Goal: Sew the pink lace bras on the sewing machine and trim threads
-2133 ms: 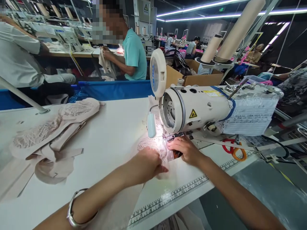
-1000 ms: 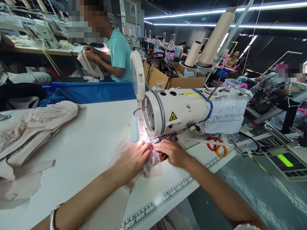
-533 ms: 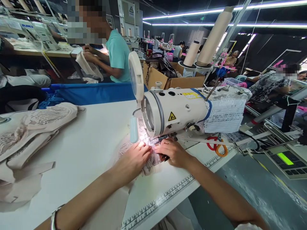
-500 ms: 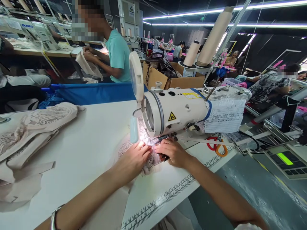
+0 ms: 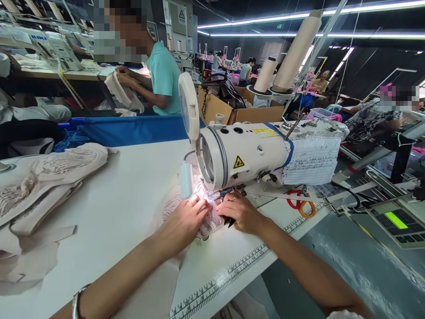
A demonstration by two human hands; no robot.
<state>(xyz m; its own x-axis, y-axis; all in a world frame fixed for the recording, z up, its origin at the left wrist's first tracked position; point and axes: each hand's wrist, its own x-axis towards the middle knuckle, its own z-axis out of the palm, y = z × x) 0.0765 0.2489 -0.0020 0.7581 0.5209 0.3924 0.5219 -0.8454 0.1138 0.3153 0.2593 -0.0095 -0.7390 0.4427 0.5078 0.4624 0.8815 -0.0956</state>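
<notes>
Lace piece (image 5: 207,221) was bunched closer under the sewing machine (image 5: 245,153) needle than 0.5 s ago, pinned to the surface (image 5: 126,195) by left hand (image 5: 184,219) and right hand (image 5: 241,212), fingers pressed together, so feeding seemed underway.

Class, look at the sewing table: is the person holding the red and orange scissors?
No, the scissors lie untouched on the table under the machine arm, while both hands press the lace fabric by the needle.

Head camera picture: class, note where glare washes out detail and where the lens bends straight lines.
Head view: the machine's lamp burns out the lace piece and the left hand fingertips beside the right hand; the ruler strip on the table edge bows, and the thread cones lean, as wide-angle distortion.
</notes>
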